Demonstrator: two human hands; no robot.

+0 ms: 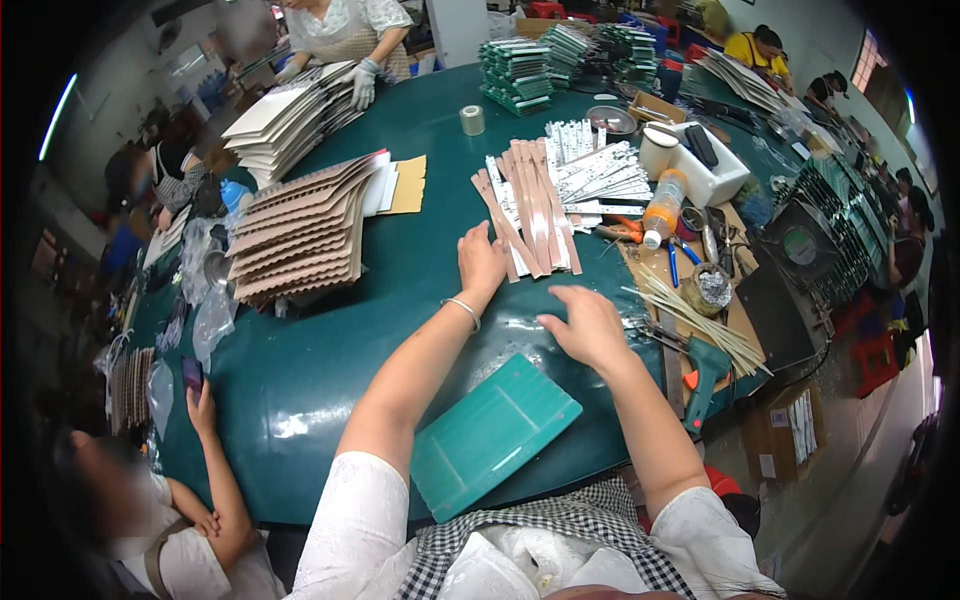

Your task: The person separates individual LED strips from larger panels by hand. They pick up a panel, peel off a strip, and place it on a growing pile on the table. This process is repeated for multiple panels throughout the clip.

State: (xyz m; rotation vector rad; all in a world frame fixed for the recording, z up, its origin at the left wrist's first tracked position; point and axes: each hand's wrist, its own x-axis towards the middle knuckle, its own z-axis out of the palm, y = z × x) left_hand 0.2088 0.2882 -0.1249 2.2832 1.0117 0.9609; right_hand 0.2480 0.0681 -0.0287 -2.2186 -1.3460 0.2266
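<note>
My left hand (482, 262) reaches to the near left edge of a pile of flat strips. Its fingers are bent beside the pinkish-brown strips (540, 205), and their tips are hidden, so I cannot see whether a strip is gripped. White strips with dark marks (600, 175) fan out behind and to the right of the brown ones. Nearer to me, my right hand (590, 325) hovers with thumb and fingers apart, holding nothing. Below and between my forearms lies a flat green rectangular board (495, 435), tilted at the table's front edge.
Stacked brown scalloped-edged sheets (305, 235) stand left on the green table (330, 370). At right lie a glue gun (705, 375), thin pale sticks (715, 320), orange-handled pliers (625, 230), a bottle (664, 205) and a white foam box (715, 170). A person holding a phone (192, 375) sits lower left.
</note>
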